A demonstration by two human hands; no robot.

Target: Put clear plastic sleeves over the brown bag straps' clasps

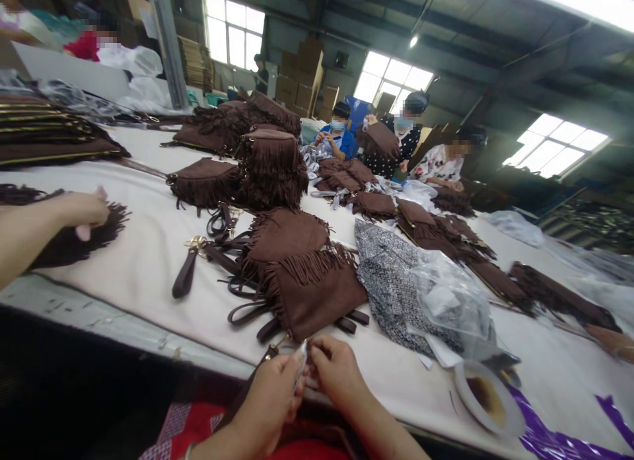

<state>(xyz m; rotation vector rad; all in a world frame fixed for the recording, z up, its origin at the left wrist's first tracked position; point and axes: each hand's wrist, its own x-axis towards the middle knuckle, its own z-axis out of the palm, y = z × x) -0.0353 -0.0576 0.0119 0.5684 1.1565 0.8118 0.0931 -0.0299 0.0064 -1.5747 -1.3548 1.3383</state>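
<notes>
At the table's (148, 281) near edge, the left hand (275, 385) has its grip pinched on 1 slim pale-blue item (300, 366), long axis slanting up toward 1 brown fringed bag (317, 295); whether the right hand (339, 371) holds anything, I can't tell. 1 clear plastic bag (448, 295), contents unclear, lies over grey tweed (381, 281).

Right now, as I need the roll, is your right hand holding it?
No: the roll lies on the table, apart from the right hand.
</notes>
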